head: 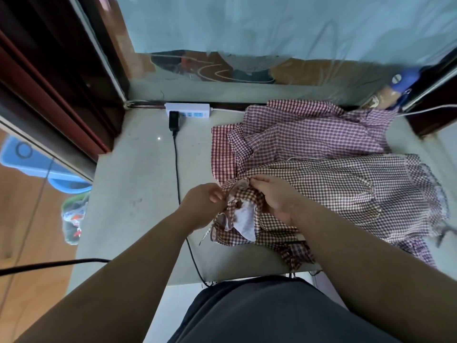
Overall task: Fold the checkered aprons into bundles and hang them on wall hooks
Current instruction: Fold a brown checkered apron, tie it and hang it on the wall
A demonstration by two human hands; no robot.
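Observation:
A brown-and-white checkered apron (pixel 346 189) lies spread on the pale counter (pixel 138 194), its near end bunched up with a white lining patch (pixel 243 219) showing. My left hand (pixel 202 204) pinches the bunched edge from the left. My right hand (pixel 274 196) pinches the same bunch from the right, fingertips almost touching the left hand's. Behind it lies a crumpled purple-and-white checkered apron (pixel 309 129), with a red checkered piece (pixel 221 154) at its left edge. No wall hooks are in view.
A white power strip (pixel 188 110) sits at the back of the counter with a black plug and cable (pixel 176 169) running toward me. A white cable (pixel 425 110) runs at back right. A blue tool (pixel 401 80) stands in the right corner. Blue basin (pixel 37 164) on the floor left.

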